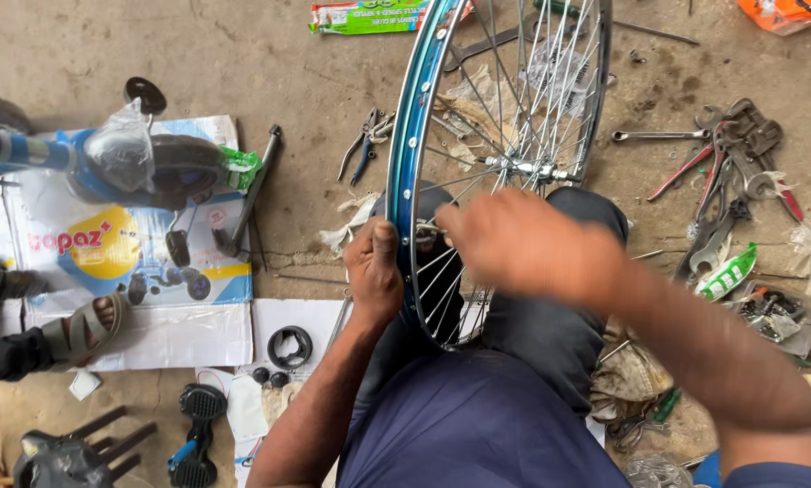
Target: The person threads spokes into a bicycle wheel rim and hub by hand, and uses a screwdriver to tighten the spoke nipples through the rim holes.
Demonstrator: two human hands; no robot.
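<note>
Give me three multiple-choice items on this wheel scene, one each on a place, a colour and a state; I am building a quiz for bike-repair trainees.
1. Where does the left hand sit?
A. On the rim's outer edge
B. On the hub
C. On the floor

2. What colour is the wheel rim?
A. Red
B. Blue
C. Yellow

3. How does the wheel stand?
A. Flat on the floor
B. Hung on a wall
C. Upright between the person's knees

Answers:
1. A, the thumb and fingers close round the rim's edge near its lower part.
2. B, the metal band shows glossy blue along its whole visible arc.
3. C, the rim rises on edge from the lap, with the hub above the right hand, which is blurred over the spokes.
</note>
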